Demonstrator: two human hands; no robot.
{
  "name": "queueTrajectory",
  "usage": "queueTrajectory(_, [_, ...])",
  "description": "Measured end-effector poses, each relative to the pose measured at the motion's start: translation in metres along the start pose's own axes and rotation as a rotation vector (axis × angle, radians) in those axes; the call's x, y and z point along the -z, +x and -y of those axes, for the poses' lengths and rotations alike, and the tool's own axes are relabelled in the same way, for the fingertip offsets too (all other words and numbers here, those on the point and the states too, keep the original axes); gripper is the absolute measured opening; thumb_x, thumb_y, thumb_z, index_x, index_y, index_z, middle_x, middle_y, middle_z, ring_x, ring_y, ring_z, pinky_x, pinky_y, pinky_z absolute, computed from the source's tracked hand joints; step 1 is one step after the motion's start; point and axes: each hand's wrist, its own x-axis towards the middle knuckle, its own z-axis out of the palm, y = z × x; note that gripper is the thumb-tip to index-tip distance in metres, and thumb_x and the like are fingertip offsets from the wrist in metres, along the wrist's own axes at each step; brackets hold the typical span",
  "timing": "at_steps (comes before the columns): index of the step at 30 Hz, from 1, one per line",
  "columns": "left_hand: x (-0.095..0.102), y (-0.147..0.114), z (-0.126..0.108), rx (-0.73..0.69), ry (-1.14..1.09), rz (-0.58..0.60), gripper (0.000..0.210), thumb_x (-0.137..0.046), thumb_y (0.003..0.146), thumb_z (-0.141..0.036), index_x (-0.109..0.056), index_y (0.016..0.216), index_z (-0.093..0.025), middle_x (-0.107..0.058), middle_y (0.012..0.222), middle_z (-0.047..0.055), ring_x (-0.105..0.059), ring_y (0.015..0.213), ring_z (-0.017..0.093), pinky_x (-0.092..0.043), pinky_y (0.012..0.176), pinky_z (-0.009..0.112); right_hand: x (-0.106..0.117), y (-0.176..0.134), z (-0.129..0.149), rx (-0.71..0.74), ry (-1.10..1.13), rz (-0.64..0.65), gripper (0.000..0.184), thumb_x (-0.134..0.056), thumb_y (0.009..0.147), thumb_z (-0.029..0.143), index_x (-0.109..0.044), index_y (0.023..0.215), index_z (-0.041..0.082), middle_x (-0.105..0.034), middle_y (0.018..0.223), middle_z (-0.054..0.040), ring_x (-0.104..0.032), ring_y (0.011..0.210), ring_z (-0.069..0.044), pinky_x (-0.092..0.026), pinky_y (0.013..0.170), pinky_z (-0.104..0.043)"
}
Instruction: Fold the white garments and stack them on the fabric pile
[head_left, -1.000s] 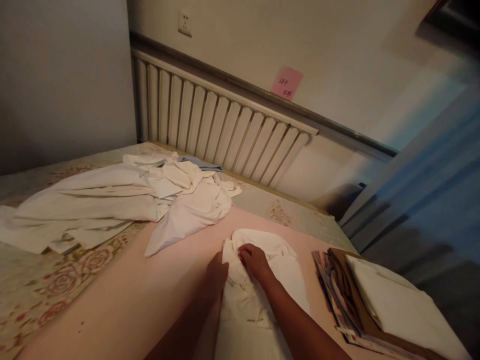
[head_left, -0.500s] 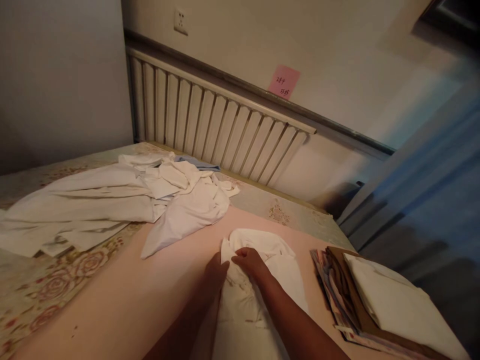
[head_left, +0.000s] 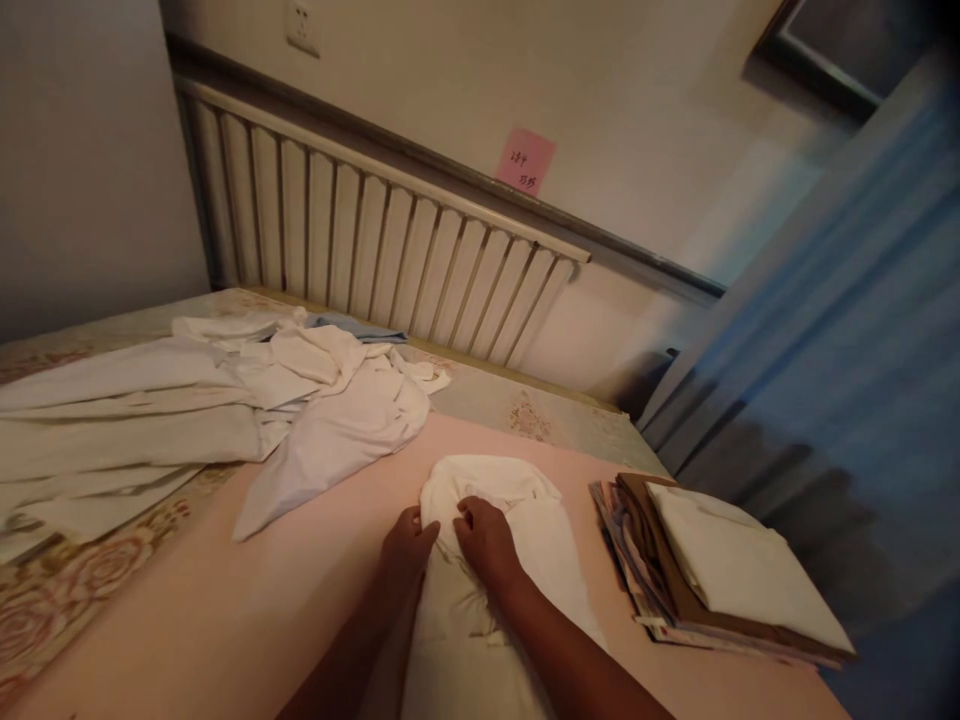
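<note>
A white garment, apparently a shirt [head_left: 536, 535], lies partly folded lengthwise in front of me, its rounded far end pointing toward the wall. At its left edge my left hand [head_left: 410, 543] is closed, thumb and fingers pinching the cloth. My right hand [head_left: 486, 540] rests on top near the far end, fingers curled in on the fabric. Under both hands the cloth is wrinkled. A pink sheet [head_left: 322, 580] spreads beneath the garment. My forearms cover part of its near half.
Loose white clothes [head_left: 330, 400] lie heaped at the left, over a floral cover [head_left: 97, 570]. To the right sits a stack of folded clothes [head_left: 742, 560], white on top of brown. Behind are a radiator [head_left: 375, 240] and a blue curtain [head_left: 810, 330].
The white flap that stood up between my hands now lies flatter on the garment. My hands are slightly farther apart. The view has shifted to the right.
</note>
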Motion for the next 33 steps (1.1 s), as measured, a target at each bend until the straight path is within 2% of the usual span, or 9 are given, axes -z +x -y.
queueTrajectory(2, [0.002,-0.002,-0.001,-0.008,0.022,-0.011,0.039,-0.054,0.082,-0.027,-0.056,0.117,-0.011,-0.071,0.097,0.008,-0.067,0.092,0.02,-0.046,0.078,0.024,0.014,-0.006,-0.01,0.03,0.015,-0.067,0.02,-0.048,0.078,0.017,-0.063,0.091,0.02,-0.065,0.084,-0.0035,-0.057,0.077,-0.017,-0.039,0.074,-0.026])
queueTrajectory(5, [0.005,-0.003,-0.003,-0.015,0.058,-0.043,0.044,-0.053,0.083,-0.028,-0.052,0.123,-0.008,-0.071,0.094,0.009,-0.066,0.093,0.022,-0.045,0.081,0.027,0.039,-0.015,-0.032,-0.001,-0.019,-0.136,0.021,-0.043,0.082,0.019,-0.063,0.088,0.02,-0.066,0.086,-0.0044,-0.058,0.078,-0.018,-0.04,0.072,-0.027])
queueTrajectory(9, [0.007,-0.005,-0.003,-0.056,0.093,-0.076,0.046,-0.051,0.085,-0.028,-0.05,0.126,-0.008,-0.07,0.095,0.009,-0.065,0.094,0.021,-0.045,0.081,0.028,0.059,-0.03,-0.059,-0.075,-0.107,-0.118,0.022,-0.043,0.081,0.016,-0.063,0.087,0.019,-0.066,0.085,-0.0053,-0.059,0.078,-0.019,-0.041,0.071,-0.027])
queueTrajectory(12, [0.007,-0.003,-0.001,-0.072,0.113,-0.08,0.046,-0.05,0.085,-0.029,-0.051,0.126,-0.008,-0.071,0.095,0.009,-0.065,0.094,0.021,-0.044,0.081,0.028,0.056,-0.04,-0.065,-0.005,-0.16,-0.091,0.027,-0.043,0.081,0.013,-0.063,0.099,0.018,-0.066,0.095,-0.0071,-0.059,0.087,-0.019,-0.041,0.078,-0.028])
queueTrajectory(16, [0.006,0.002,0.005,-0.072,0.095,-0.072,0.046,-0.048,0.086,-0.031,-0.05,0.126,-0.008,-0.07,0.093,0.008,-0.065,0.095,0.022,-0.044,0.082,0.028,0.042,-0.039,-0.059,0.239,-0.315,0.002,0.047,-0.045,0.076,0.004,-0.057,0.117,0.021,-0.059,0.119,-0.008,-0.051,0.104,-0.021,-0.037,0.088,-0.03])
queueTrajectory(18, [0.005,0.005,0.008,-0.065,0.086,-0.064,0.047,-0.048,0.086,-0.032,-0.049,0.126,-0.008,-0.07,0.092,0.008,-0.065,0.095,0.022,-0.044,0.082,0.028,0.038,-0.034,-0.056,0.288,-0.41,0.074,0.051,-0.048,0.072,0.003,-0.056,0.118,0.023,-0.06,0.114,-0.007,-0.05,0.098,-0.021,-0.037,0.084,-0.031])
queueTrajectory(21, [0.003,0.008,0.012,-0.076,0.08,-0.08,0.045,-0.048,0.086,-0.032,-0.05,0.125,-0.01,-0.07,0.09,0.006,-0.065,0.093,0.021,-0.044,0.081,0.028,0.037,-0.027,-0.055,0.28,-0.5,0.134,0.041,-0.051,0.069,0.004,-0.061,0.104,0.023,-0.06,0.094,-0.0055,-0.049,0.088,-0.021,-0.035,0.074,-0.029])
queueTrajectory(26, [0.002,0.01,0.014,-0.077,0.074,-0.094,0.043,-0.049,0.084,-0.031,-0.053,0.122,-0.011,-0.07,0.087,0.006,-0.066,0.089,0.021,-0.045,0.078,0.028,0.036,-0.033,-0.063,0.227,-0.478,0.041,0.025,-0.048,0.072,0.002,-0.06,0.084,0.02,-0.056,0.086,-0.0048,-0.047,0.084,-0.019,-0.031,0.069,-0.028])
queueTrajectory(33, [0.004,0.006,0.009,-0.068,0.087,-0.08,0.046,-0.047,0.084,-0.029,-0.052,0.125,-0.008,-0.07,0.089,0.007,-0.066,0.088,0.021,-0.045,0.076,0.028,0.034,-0.049,-0.063,0.273,-0.301,-0.095,0.027,-0.045,0.072,0.0,-0.059,0.083,0.019,-0.054,0.084,-0.0045,-0.046,0.084,-0.019,-0.034,0.071,-0.029])
